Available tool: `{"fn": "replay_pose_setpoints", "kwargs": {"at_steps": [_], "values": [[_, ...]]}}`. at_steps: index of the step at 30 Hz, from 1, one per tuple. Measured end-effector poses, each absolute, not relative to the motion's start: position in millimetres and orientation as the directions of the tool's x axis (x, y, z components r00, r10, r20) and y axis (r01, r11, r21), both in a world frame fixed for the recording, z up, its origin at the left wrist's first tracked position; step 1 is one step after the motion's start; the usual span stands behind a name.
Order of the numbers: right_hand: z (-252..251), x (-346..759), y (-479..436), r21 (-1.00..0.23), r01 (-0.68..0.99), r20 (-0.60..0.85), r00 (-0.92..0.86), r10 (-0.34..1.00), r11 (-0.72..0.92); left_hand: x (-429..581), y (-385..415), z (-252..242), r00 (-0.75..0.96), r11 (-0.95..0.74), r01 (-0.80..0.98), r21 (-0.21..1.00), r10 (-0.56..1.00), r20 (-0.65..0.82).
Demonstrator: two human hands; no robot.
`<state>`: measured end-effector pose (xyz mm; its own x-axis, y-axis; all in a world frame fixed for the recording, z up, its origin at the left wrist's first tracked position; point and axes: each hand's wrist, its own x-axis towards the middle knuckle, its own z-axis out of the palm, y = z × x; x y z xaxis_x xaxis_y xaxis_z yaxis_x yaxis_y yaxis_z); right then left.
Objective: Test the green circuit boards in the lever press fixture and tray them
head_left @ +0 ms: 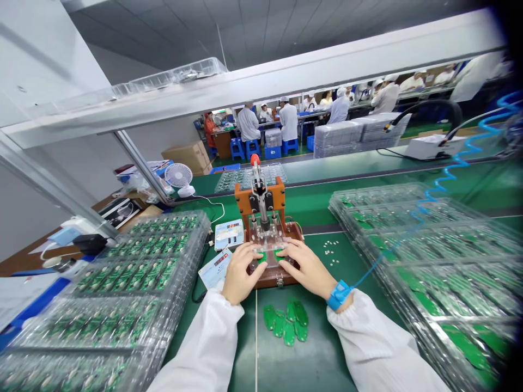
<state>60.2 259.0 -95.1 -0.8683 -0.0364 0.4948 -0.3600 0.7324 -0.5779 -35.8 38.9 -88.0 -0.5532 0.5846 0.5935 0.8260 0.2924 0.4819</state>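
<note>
An orange-brown test fixture (245, 202) with a red-knobbed lever (255, 160) stands in the middle of the green mat. Both hands rest on its clear front plate. My left hand (239, 272) has its fingertips pressed on a small green circuit board (262, 256) in the fixture. My right hand (307, 267) presses a second green board (278, 253) beside it. A blue strap (338, 294) with a coiled cord circles my right wrist. A loose pile of green boards (286, 321) lies on the mat just below the fixture.
Stacked clear trays of green boards stand at the left (122, 283) and at the right (429, 256). A small meter (229, 234) and a card (215, 268) lie left of the fixture. A white fan (178, 178) stands behind. Other workers sit at far benches.
</note>
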Motion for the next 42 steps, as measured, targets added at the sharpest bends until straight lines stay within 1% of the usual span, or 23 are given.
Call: {"fn": "replay_pose_setpoints", "kwargs": {"at_steps": [3, 5, 6, 7, 9, 11, 12, 16, 19, 22, 25, 27, 30, 31, 32, 33, 35, 36, 37, 40, 42], "values": [[-94.2, 60.5, 258.6, -0.569, -0.370, 0.507, -0.861, -0.041, 0.734, -20.9, 40.8, -92.3, -0.556, 0.328, 0.830, 0.451, 0.434, 0.709], [-93.0, 61.2, 257.5, -0.591, -0.383, 0.521, -0.853, -0.026, 0.710, -7.4, 43.8, -92.1, -0.524, 0.264, 0.850, 0.455, 0.340, 0.781], [-92.6, 61.7, 256.9, -0.610, -0.391, 0.529, -0.848, -0.013, 0.689, 0.0, 46.4, -91.4, -0.492, 0.211, 0.870, 0.445, 0.338, 0.802], [-92.4, 62.2, 256.4, -0.631, -0.398, 0.537, -0.844, 0.004, 0.666, 7.4, 49.7, -90.5, -0.450, 0.155, 0.893, 0.423, 0.371, 0.813], [-93.4, 62.4, 256.9, -0.667, -0.402, 0.551, -0.833, 0.052, 0.627, 20.5, 57.7, -89.5, -0.333, 0.053, 0.933, 0.355, 0.496, 0.802], [-95.2, 60.0, 260.6, -0.697, -0.384, 0.566, -0.813, 0.135, 0.606, 29.0, 65.7, -90.9, -0.217, -0.020, 0.957, 0.288, 0.607, 0.765], [-95.6, 57.3, 263.8, -0.715, -0.373, 0.574, -0.796, 0.193, 0.592, 31.2, 68.9, -92.6, -0.181, -0.043, 0.962, 0.269, 0.637, 0.750], [-80.5, 35.9, 280.8, -0.776, -0.365, 0.600, -0.679, 0.423, 0.514, 29.8, 74.3, -102.8, -0.158, -0.074, 0.957, 0.282, 0.682, 0.714], [-41.8, 11.1, 287.5, -0.788, -0.402, 0.609, -0.621, 0.494, 0.466, 26.6, 73.3, -108.4, -0.149, -0.091, 0.951, 0.294, 0.700, 0.699], [13.3, -18.9, 285.1, -0.769, -0.447, 0.636, -0.607, 0.477, 0.457, 25.5, 72.1, -110.0, -0.148, -0.105, 0.947, 0.304, 0.696, 0.703], [67.0, -51.3, 279.5, -0.774, -0.442, 0.624, -0.653, 0.429, 0.454, 25.1, 71.2, -110.0, -0.145, -0.115, 0.943, 0.312, 0.703, 0.696], [96.3, -70.4, 275.8, -0.813, -0.400, 0.561, -0.732, 0.385, 0.424, 24.7, 70.7, -110.5, -0.145, -0.113, 0.941, 0.320, 0.718, 0.681], [129.1, -83.1, 269.3, -0.886, -0.339, 0.426, -0.866, 0.261, 0.317, 24.0, 70.3, -112.8, -0.152, -0.105, 0.938, 0.329, 0.731, 0.665], [136.7, -80.6, 266.2, -0.894, -0.344, 0.412, -0.882, 0.228, 0.286, 23.8, 70.4, -113.8, -0.154, -0.103, 0.938, 0.331, 0.731, 0.665], [142.4, -74.3, 262.4, -0.886, -0.376, 0.434, -0.878, 0.203, 0.270, 23.6, 70.5, -114.9, -0.156, -0.102, 0.938, 0.331, 0.730, 0.665], [145.9, -64.1, 257.6, -0.857, -0.437, 0.493, -0.850, 0.186, 0.274, 23.3, 70.6, -115.8, -0.156, -0.102, 0.939, 0.329, 0.727, 0.669], [145.7, -35.0, 245.7, -0.735, -0.584, 0.658, -0.738, 0.150, 0.345, 22.8, 71.0, -117.2, -0.150, -0.106, 0.941, 0.321, 0.720, 0.678], [142.1, -17.9, 238.8, -0.655, -0.639, 0.731, -0.670, 0.127, 0.403, 22.5, 71.2, -117.6, -0.146, -0.109, 0.943, 0.316, 0.717, 0.682], [136.5, -0.8, 231.6, -0.583, -0.660, 0.783, -0.613, 0.109, 0.474, 22.3, 71.3, -117.8, -0.143, -0.109, 0.944, 0.312, 0.716, 0.683], [113.0, 40.9, 212.8, -0.411, -0.615, 0.864, -0.498, 0.072, 0.673, 22.0, 71.5, -117.9, -0.141, -0.104, 0.944, 0.312, 0.729, 0.670], [97.1, 55.6, 205.2, -0.326, -0.573, 0.889, -0.455, 0.038, 0.752, 22.2, 71.7, -117.8, -0.145, -0.096, 0.943, 0.318, 0.742, 0.655]]}}
